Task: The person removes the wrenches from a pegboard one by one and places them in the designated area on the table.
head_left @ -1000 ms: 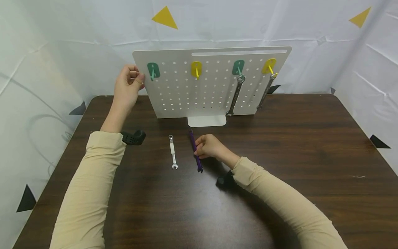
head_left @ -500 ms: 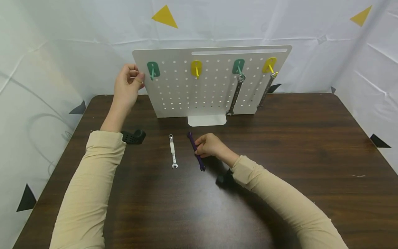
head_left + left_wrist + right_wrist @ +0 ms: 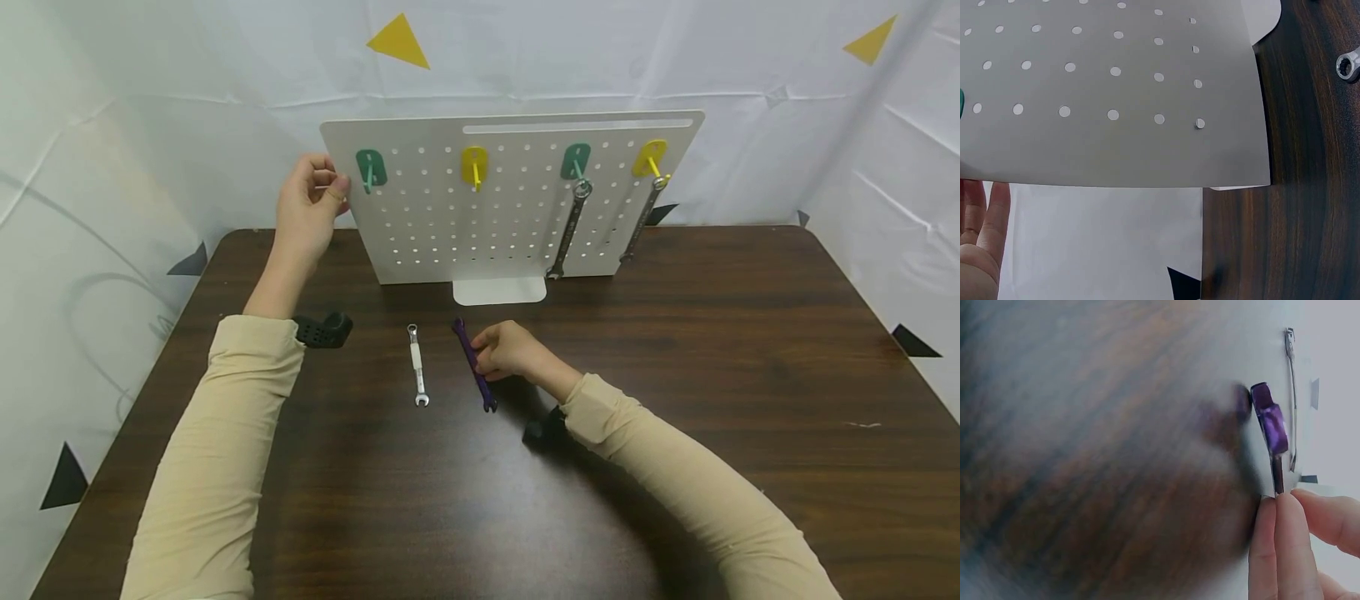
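Observation:
In the head view, my left hand [image 3: 307, 208] holds the left edge of the upright white pegboard [image 3: 420, 273], thumb at the front. The left wrist view shows fingers [image 3: 996, 215] at the board's edge. On the brown table lies a purple wrench [image 3: 466, 343], slightly slanted; my right hand [image 3: 506, 350] pinches its middle between thumb and fingertips. One end of the purple wrench [image 3: 1272, 422] juts beyond the fingers in the right wrist view. Left of it lies a silver combination wrench [image 3: 417, 362], with a pale band on its shank.
A green hook [image 3: 371, 169] and a yellow hook [image 3: 475, 168] on the board's left half bear nothing. Dark wrenches hang from the other green hook [image 3: 575, 158] and yellow hook [image 3: 648, 157]. The board's foot [image 3: 498, 292] juts forward. White sheeting [image 3: 525, 58] stands behind.
The purple wrench has turned a little on the table, its far end to the left and its near end to the right. My left hand has stayed at the board's edge.

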Available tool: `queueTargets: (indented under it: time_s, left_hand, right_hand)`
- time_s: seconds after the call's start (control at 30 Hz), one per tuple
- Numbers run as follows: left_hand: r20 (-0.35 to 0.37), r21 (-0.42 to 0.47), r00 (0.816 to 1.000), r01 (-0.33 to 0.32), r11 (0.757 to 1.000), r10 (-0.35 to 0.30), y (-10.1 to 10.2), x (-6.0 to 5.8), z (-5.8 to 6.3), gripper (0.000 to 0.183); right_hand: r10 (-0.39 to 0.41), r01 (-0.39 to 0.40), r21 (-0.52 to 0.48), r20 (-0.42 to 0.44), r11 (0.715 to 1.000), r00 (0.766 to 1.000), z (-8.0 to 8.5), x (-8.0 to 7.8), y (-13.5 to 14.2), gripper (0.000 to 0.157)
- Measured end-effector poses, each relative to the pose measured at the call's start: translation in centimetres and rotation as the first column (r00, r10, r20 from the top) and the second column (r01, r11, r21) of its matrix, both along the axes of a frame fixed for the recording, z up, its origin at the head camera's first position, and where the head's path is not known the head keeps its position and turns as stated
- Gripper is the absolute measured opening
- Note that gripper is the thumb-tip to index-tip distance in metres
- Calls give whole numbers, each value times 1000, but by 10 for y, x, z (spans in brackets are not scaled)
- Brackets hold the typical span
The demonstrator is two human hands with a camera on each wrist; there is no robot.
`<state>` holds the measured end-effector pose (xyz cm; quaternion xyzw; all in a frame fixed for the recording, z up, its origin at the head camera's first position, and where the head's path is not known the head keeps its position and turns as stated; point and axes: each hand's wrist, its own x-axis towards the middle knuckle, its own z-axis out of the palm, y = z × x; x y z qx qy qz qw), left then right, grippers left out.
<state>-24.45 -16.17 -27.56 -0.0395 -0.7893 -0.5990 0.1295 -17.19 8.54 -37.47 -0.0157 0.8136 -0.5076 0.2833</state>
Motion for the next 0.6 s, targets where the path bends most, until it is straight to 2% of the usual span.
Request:
queueTargets:
  time_s: [0.4, 0.6]
  left_hand:
    - [1, 8, 1000, -4, 1000, 4, 0, -1, -1, 8]
    - [1, 7, 1000, 0, 1000, 0, -1, -1, -1, 9]
  right_hand:
    - [-3, 3, -47, 6, 999, 1000, -1, -1, 4, 39]
    - [1, -3, -70, -35, 998, 999, 9, -7, 13, 40]
